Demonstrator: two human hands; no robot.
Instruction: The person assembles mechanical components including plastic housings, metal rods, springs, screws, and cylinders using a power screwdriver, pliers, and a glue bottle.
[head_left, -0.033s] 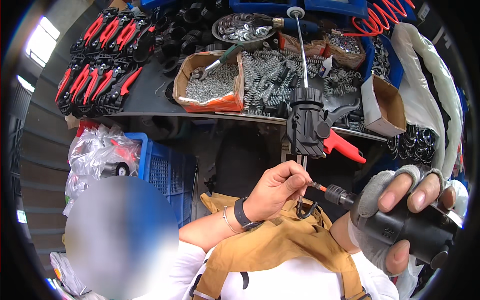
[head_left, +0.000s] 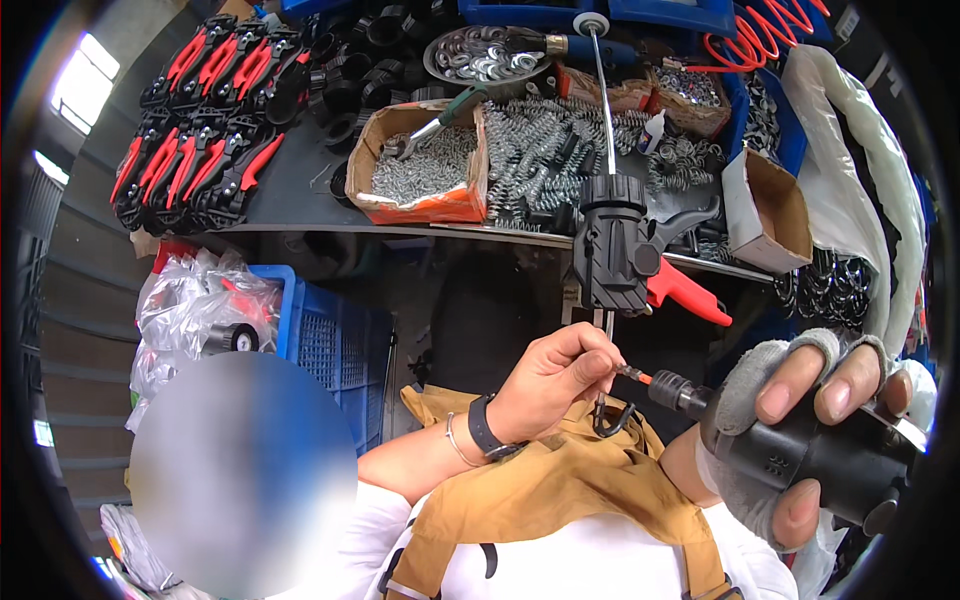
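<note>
My right hand (head_left: 790, 410), in a grey glove with bare fingertips, wraps round a black power screwdriver (head_left: 800, 460) whose chuck points left. A bit with an orange band (head_left: 643, 377) sticks out of the chuck. At its tip my bare left hand (head_left: 570, 375) is closed in a pinch; whether a screw or only the bit's end lies between the fingers I cannot tell. Just above stands a caulking gun (head_left: 613, 250), upright, with a black body, a red handle (head_left: 690, 292) and a long metal rod (head_left: 605, 100). Its hooked end (head_left: 612, 428) hangs below my left fingers.
On the bench (head_left: 300, 190) lie rows of red-and-black gun parts (head_left: 190, 170), a carton of small metal parts (head_left: 420, 175) with a green-handled wrench (head_left: 440, 120), loose springs (head_left: 560, 150) and a white carton (head_left: 765, 215). A blue crate (head_left: 335, 345) with plastic bags stands at left.
</note>
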